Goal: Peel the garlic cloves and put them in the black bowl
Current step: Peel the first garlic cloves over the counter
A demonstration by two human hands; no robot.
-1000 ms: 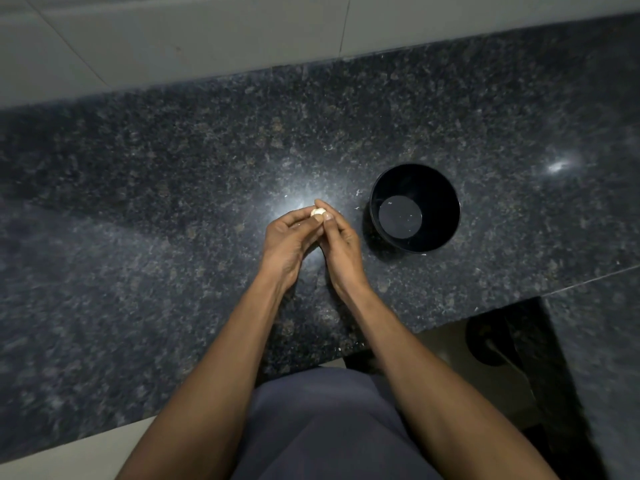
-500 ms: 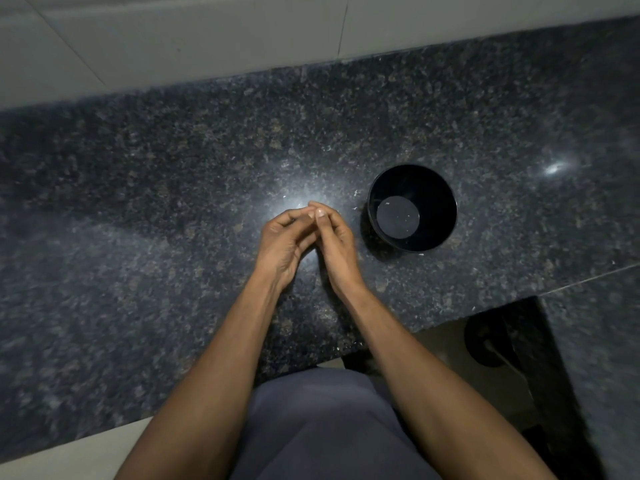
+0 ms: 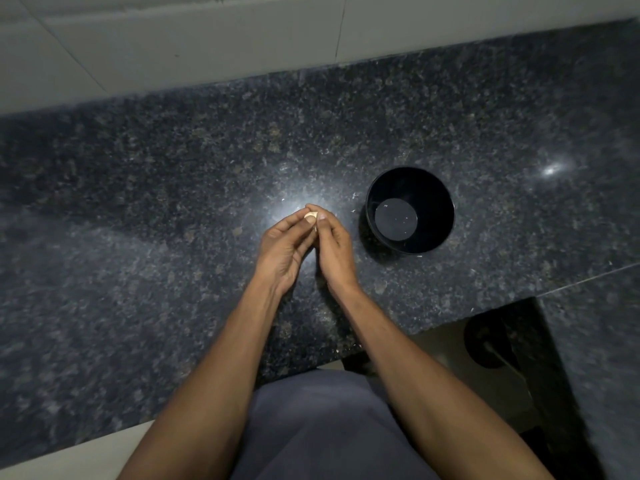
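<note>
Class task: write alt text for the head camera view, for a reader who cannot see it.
Two bare hands, left hand and right hand, pinch a pale garlic clove together above a dark speckled granite counter. An empty black bowl stands just to their right.

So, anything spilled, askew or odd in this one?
Only small pale flecks, probably garlic skin, on the countertop around the upright, empty black bowl. Both hands, left hand and right hand, pinch a garlic clove.
</note>
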